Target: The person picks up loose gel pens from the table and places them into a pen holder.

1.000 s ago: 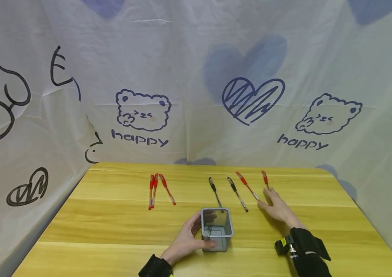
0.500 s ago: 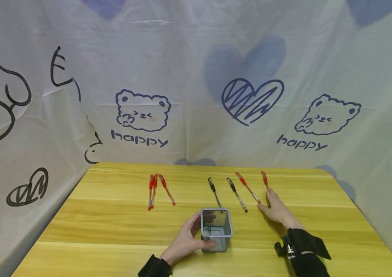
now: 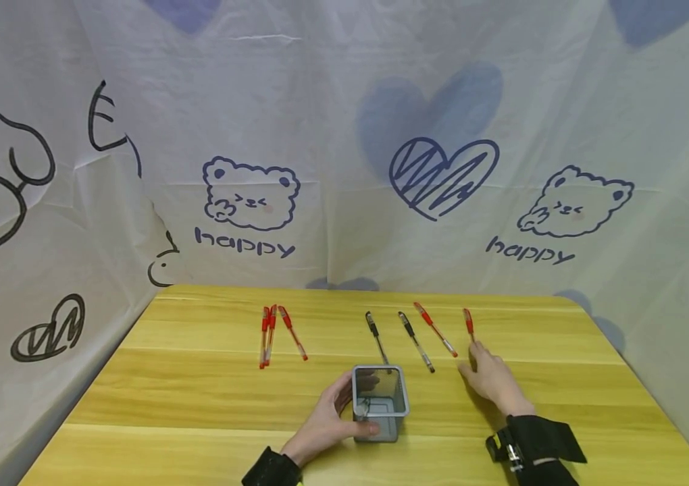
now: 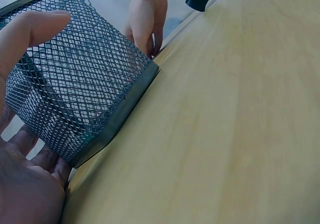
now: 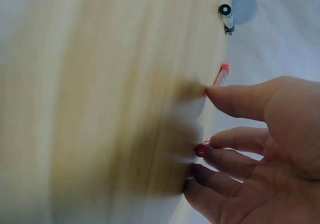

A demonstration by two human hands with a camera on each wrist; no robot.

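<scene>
Your left hand (image 3: 326,422) grips the grey mesh pen holder (image 3: 390,425) by its left side, thumb across the front wall and fingers round the back; the holder is upright, mouth up, before you near the middle of the wooden table (image 3: 198,405). Your right hand (image 3: 493,381) is further right, fingers loosely extended rather than clenched, touching the rightmost red pen (image 3: 469,322). In the right wrist view, that pen's end sits at your index and middle fingertips, with the thumb apart from it. Its red cap points away from you.

Just left of that hand, a slanting red pen (image 3: 436,331) lies near a black-capped pen (image 3: 417,343); another black pen (image 3: 375,331) runs behind the holder's rim. Well apart on the left lie three red pens (image 3: 293,333), two of them close together, the third slanted beside them.
</scene>
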